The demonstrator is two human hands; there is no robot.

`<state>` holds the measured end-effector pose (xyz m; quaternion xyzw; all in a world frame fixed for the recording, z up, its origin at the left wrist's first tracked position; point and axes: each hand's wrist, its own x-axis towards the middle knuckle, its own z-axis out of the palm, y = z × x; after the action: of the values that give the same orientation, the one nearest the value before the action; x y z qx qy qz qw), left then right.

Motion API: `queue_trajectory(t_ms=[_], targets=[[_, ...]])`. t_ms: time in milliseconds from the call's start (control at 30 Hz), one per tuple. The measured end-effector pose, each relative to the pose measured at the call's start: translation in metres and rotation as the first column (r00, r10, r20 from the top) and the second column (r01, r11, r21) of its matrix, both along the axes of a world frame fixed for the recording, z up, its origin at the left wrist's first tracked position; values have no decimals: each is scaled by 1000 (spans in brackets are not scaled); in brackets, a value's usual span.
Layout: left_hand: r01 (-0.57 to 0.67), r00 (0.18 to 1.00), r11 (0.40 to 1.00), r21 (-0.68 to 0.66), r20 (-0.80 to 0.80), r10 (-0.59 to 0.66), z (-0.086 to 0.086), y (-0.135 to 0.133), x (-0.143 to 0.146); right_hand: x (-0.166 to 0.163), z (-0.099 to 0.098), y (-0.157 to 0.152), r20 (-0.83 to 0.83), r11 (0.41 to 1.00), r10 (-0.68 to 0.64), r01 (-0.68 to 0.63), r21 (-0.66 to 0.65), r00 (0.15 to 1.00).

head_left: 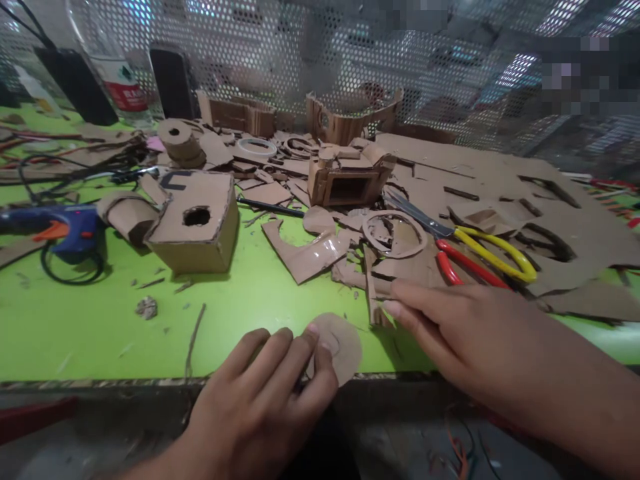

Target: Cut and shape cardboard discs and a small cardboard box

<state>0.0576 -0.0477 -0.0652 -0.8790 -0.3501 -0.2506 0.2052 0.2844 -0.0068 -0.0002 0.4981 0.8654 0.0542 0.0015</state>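
My left hand (273, 383) is closed on a round cardboard disc (345, 350) at the table's front edge, thumb and fingertips on its left side. A curved line shows on the disc. My right hand (450, 317) is closed on a narrow strip of cardboard (377, 303), pinching it between thumb and fingers just right of the disc. Beyond that hand lie a cardboard ring (367, 233), scissors with yellow handles (493, 253) and a red-handled tool (473, 263). A cut cardboard piece with shiny tape (310, 253) lies behind the disc.
A cardboard box with a hole (200, 247) and a blue glue gun (75, 230) are on the left of the green table (100, 333). A framed cardboard block (350, 183) stands among scraps. Behind are a bottle (123, 87), a phone (173, 80) and a perforated metal screen (280, 53).
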Motion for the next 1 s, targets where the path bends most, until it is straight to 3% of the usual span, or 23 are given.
queue_trajectory(t_ms=[333, 600, 1000], targets=[[-16, 1000, 998, -61, -8, 15, 1, -2, -6, -6, -11, 5, -67, 961, 265, -258, 98, 962], [24, 1000, 999, -30, -6, -25, 4, 1, -7, -25, -6, 18, 99, 953, 289, -278, -117, 952], [-6, 1000, 999, -49, -19, 5, 3, 0, -4, -23, -8, 24, 144, 931, 362, -350, -102, 921]])
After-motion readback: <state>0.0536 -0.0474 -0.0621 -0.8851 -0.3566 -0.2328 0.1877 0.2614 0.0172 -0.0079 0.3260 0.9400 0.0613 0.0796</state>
